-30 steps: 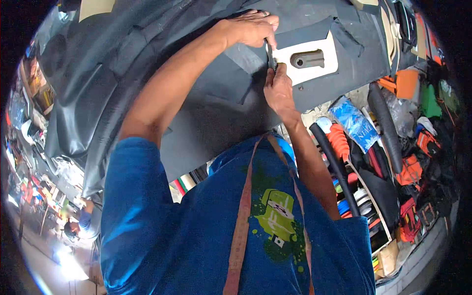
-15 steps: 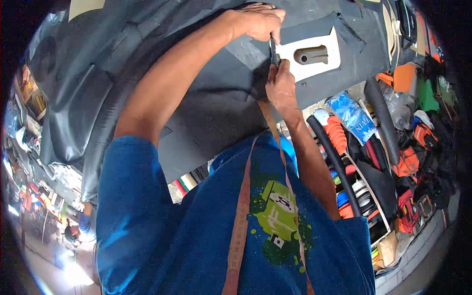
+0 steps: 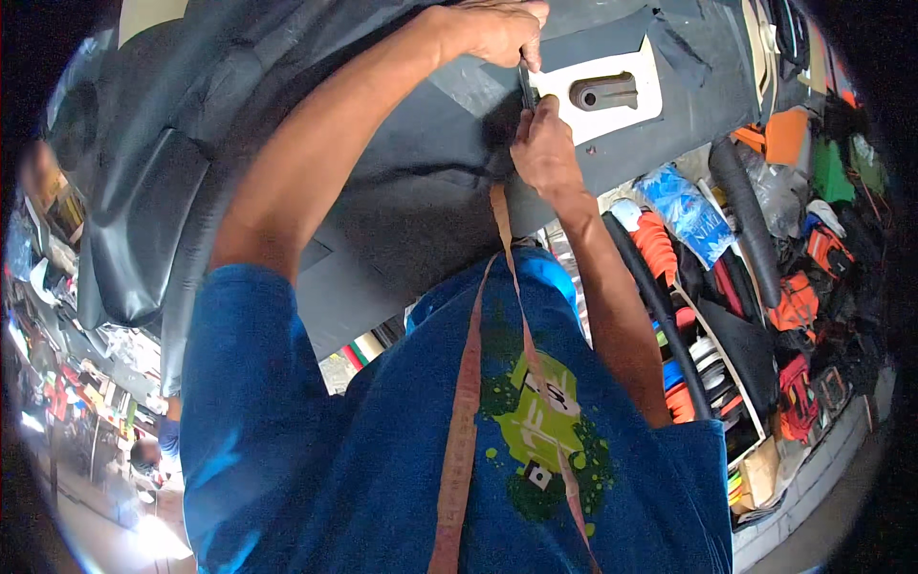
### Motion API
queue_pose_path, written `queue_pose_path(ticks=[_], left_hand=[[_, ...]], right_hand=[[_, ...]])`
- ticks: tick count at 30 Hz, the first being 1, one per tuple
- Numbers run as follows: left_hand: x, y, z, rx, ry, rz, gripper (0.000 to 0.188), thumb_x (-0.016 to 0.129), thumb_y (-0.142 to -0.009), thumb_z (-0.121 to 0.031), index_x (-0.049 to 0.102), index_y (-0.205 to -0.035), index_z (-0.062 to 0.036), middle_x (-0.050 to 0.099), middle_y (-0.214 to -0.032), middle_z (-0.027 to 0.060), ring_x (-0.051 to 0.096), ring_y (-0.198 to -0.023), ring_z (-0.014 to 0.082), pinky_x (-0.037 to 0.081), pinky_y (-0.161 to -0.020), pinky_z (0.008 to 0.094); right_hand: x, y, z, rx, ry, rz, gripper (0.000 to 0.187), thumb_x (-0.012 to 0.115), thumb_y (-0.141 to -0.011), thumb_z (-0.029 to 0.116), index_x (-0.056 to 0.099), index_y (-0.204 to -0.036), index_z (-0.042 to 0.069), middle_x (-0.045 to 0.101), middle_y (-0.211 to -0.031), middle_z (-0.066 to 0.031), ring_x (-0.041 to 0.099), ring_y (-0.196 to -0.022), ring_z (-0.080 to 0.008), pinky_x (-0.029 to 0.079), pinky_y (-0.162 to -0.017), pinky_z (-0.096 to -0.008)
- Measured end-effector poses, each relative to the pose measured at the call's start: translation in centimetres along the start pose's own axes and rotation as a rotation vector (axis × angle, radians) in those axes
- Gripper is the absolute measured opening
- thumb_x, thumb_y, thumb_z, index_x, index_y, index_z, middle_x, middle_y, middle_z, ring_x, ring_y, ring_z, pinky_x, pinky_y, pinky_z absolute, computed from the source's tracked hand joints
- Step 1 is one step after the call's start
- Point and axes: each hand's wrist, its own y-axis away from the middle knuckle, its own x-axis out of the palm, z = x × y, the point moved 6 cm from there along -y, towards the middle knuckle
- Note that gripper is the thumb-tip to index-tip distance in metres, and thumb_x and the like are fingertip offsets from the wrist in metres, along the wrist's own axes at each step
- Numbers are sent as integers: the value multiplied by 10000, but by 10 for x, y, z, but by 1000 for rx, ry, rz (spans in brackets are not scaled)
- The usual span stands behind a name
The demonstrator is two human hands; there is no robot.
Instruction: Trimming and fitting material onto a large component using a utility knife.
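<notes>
A white flat panel lies on black sheet material, and a slot in it shows a dark grey piece with a round hole. Along the panel's left edge runs a narrow dark strip; its exact kind is unclear. My left hand reaches over from above, with fingers bent and one fingertip pressed down at the strip's upper end. Lower down, my right hand has its fingers bent and closed at the strip's lower end. A pale measuring tape hangs down over my blue shirt.
Black sheeting drapes in folds at the left. On the right stand a crate of coloured rolls, a blue plastic bag, a dark ribbed tube and orange items. Another person is at the far lower left.
The view has shifted slightly. Both hands stay at the panel's left edge, and the right hand has moved a little up along the dark strip. The measuring tape has swung left.
</notes>
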Motion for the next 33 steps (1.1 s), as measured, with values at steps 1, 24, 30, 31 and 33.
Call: queue_pose_path(ticks=[1,24,30,31,33], left_hand=[[2,-2,1,2,3,2,216,723,-790,-92,853,-924,-202,652,-1086,117,628,-977,336,518,-892,397],[6,10,-4,-379,343,242,241,729,-778,-93,861,-931,-224,659,-1061,126,644,-961,340,527,-891,416],[27,7,11,-488,517,196,242,725,-781,-109,863,-927,-244,656,-1043,119,649,-922,335,537,-866,417],[28,7,12,-490,519,198,242,725,-781,-109,863,-927,-244,656,-1043,119,649,-922,335,537,-866,417],[29,6,12,-458,482,184,241,718,-788,-113,863,-926,-248,656,-1042,119,649,-922,336,537,-868,416]], right_hand=[[0,0,-1,5,0,1,281,598,-905,78,435,-1106,-32,679,-906,-278,687,-817,-486,543,-749,-556],[-30,-6,2,-136,261,184,241,516,-931,73,442,-1123,-52,684,-928,-293,698,-883,-492,540,-783,-546],[-22,-12,-18,-255,274,85,203,524,-996,117,442,-1140,0,672,-879,-308,676,-794,-536,500,-689,-576],[-21,-12,-18,-254,273,88,203,524,-996,117,442,-1140,0,672,-879,-308,676,-794,-536,500,-689,-576],[-21,-10,-18,-226,263,95,199,520,-999,114,440,-1143,1,672,-885,-310,677,-800,-537,497,-692,-582]])
